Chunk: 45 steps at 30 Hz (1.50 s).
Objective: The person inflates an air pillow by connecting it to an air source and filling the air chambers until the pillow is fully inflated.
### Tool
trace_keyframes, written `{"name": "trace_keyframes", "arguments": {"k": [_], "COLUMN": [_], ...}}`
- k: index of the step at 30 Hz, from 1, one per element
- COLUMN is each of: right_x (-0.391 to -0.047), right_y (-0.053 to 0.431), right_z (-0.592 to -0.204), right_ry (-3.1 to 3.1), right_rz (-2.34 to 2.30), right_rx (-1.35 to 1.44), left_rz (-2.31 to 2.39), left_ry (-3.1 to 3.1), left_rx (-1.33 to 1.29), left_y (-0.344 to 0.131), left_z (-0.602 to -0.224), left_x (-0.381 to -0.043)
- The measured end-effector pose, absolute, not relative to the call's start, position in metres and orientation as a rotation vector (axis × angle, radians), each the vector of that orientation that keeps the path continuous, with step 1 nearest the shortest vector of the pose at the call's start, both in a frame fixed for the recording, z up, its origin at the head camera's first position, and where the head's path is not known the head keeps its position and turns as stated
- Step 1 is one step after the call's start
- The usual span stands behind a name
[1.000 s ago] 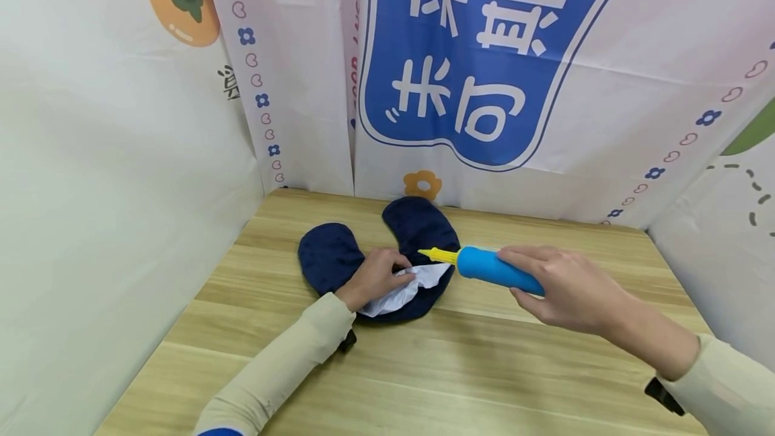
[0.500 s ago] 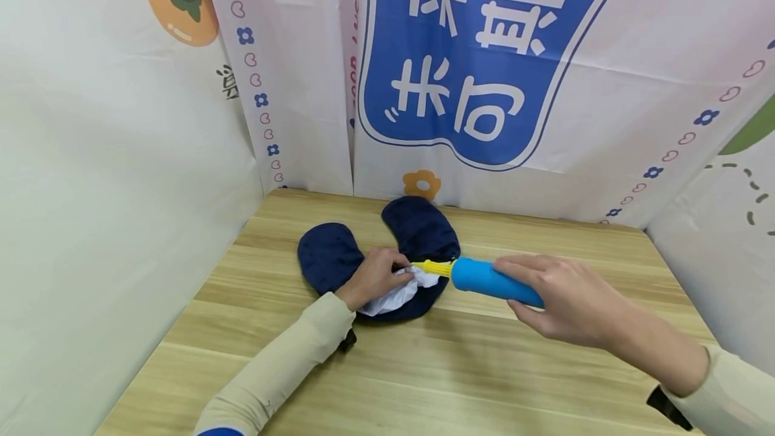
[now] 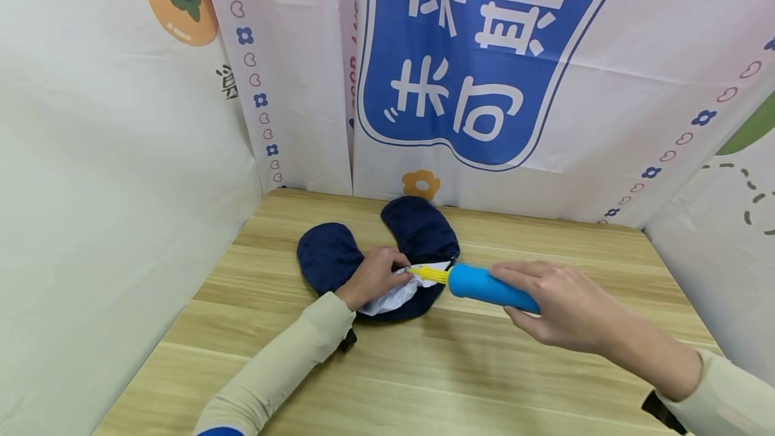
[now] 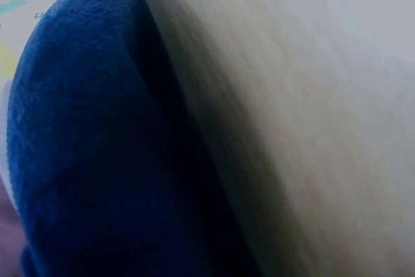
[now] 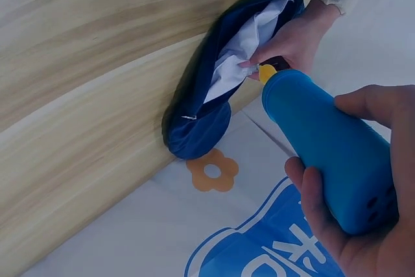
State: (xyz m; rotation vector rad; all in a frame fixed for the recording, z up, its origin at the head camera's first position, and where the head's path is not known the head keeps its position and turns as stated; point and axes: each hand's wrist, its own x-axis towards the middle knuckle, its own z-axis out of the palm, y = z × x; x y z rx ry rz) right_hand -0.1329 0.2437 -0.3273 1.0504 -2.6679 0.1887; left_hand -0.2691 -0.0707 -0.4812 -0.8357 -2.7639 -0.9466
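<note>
A flat navy U-shaped pillow (image 3: 329,258) lies on the wooden table (image 3: 424,369), with white lining (image 3: 393,298) showing at its near edge. My left hand (image 3: 378,273) pinches that lining where a small dark part shows between the fingertips in the right wrist view. My right hand (image 3: 547,295) grips a blue hand pump (image 3: 484,286). Its yellow nozzle (image 3: 431,274) points left and reaches the left fingertips. The right wrist view shows the pump (image 5: 324,141), nozzle (image 5: 266,71), lining (image 5: 243,50) and left hand (image 5: 295,37) close up. The left wrist view shows only the pillow (image 4: 84,160) against the table (image 4: 311,128).
Printed fabric walls (image 3: 472,52) close the table in at the back and on both sides. Bare wood (image 3: 545,234) lies to the right of the pillow and along the near part of the table.
My right hand has carried the pump leftward, so the yellow nozzle now reaches the left fingertips at the lining. The left hand and pillow have stayed put.
</note>
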Motion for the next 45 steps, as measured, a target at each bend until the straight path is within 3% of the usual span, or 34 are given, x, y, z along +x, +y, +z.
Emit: {"name": "trace_keyframes", "arguments": {"k": [14,31,45], "right_x": [-0.131,-0.101,-0.101], "right_y": [0.246,0.233,0.223], "right_z": [-0.34,-0.374,-0.391], "right_ry": [-2.631,-2.49,-2.257], "right_rz": [0.197,0.155,0.147], "right_rx": [1.043,0.928,1.015], "left_rz": [-0.952,-0.836,-0.915], "left_ry": [-2.751,-2.787,-2.756], "left_rx": [-0.813,-0.673,-0.635], "left_y": [-0.067,-0.058,-0.057], "left_z": [-0.479,-0.474,-0.471], "left_x": [-0.269,-0.263,-0.262]}}
